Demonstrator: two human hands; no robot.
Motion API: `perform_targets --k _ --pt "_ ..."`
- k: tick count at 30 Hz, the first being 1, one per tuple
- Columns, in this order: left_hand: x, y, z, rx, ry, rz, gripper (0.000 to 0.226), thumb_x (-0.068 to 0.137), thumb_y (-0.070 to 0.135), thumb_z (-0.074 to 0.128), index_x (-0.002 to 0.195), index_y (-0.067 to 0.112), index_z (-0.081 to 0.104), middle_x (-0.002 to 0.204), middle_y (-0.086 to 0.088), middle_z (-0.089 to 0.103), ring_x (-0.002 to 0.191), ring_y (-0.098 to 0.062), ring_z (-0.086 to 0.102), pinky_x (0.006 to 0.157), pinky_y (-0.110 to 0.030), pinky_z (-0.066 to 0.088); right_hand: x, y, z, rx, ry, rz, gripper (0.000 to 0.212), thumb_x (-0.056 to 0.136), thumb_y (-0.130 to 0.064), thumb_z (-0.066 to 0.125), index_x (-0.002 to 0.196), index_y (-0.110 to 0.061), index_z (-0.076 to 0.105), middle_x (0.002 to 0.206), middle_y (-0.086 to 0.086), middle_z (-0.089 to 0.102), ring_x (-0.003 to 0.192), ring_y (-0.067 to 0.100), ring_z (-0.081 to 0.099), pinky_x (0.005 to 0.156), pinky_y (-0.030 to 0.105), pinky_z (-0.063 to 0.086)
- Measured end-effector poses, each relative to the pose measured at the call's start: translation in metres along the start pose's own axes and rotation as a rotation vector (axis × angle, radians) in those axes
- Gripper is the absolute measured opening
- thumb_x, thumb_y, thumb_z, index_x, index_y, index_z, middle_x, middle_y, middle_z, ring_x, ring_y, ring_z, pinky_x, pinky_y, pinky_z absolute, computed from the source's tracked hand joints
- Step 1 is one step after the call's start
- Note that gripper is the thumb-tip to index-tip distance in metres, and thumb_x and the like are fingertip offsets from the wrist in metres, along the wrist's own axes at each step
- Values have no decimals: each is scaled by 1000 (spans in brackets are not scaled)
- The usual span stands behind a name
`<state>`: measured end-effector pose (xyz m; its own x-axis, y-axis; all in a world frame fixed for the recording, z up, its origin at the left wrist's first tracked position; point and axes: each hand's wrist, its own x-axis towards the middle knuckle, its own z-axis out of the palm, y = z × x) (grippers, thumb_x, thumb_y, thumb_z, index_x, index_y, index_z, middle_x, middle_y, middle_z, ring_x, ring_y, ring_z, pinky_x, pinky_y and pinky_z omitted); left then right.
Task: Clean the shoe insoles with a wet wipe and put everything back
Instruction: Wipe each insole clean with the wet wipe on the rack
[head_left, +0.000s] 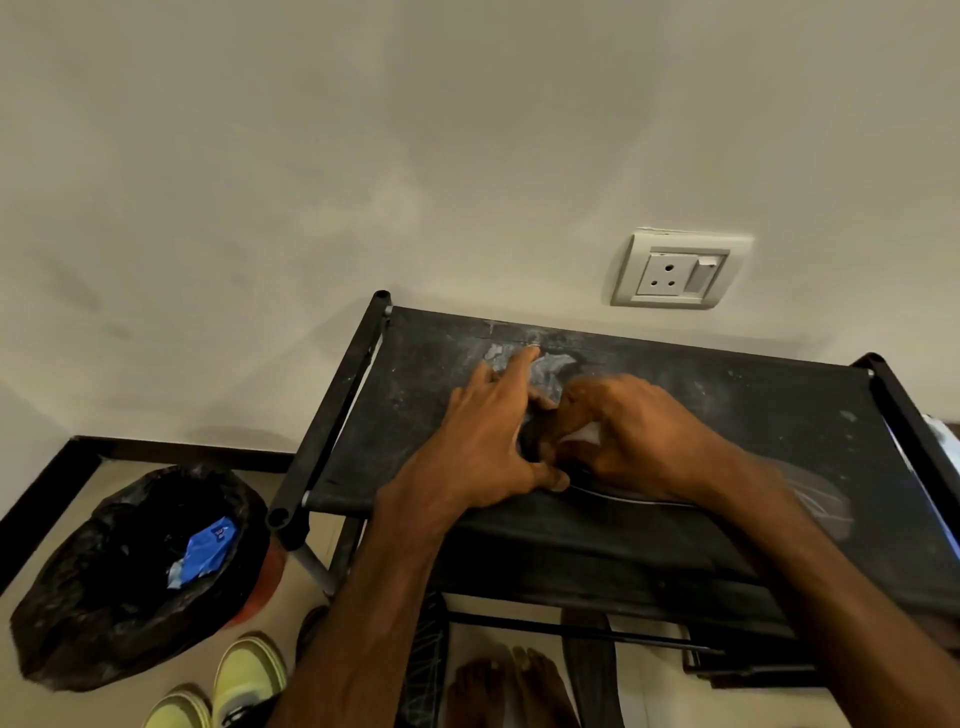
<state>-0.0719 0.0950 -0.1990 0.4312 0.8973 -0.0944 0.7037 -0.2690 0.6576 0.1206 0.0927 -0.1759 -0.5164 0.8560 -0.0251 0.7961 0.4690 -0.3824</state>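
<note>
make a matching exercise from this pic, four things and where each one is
Things:
1. wipe
2. blue wrapper
3. yellow shoes
4. socket

Places:
a. on the wall
b. in the bin
c. in the right hand
d. on the floor

Pairs: 1-c, 2-b, 3-d, 4-a
</note>
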Motion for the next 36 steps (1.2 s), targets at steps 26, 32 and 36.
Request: perform_targets --k 26,32,36 --pt "-5 5 5 57 29 -14 125 71 44 86 159 27 -1 141 16 51 148 -21 17 120 -59 13 -9 -3 -5 -86 -65 53 17 89 -32 77 104 -41 76 113 -14 67 100 7 62 82 32 57" --pt "-6 10 2 62 22 -46 122 73 43 86 158 30 -1 153 1 38 150 -25 15 122 -54 7 8 -7 4 -260 109 78 22 92 -33 73 112 -42 75 114 -9 66 100 16 64 65 24 45" --pt "-7 7 3 37 18 -44 115 73 47 85 156 35 7 157 2 36 150 -21 13 123 -56 10 10 6 17 -118 273 110 19 88 -29 77 103 -40 79 108 -11 71 97 15 67 73 36 56"
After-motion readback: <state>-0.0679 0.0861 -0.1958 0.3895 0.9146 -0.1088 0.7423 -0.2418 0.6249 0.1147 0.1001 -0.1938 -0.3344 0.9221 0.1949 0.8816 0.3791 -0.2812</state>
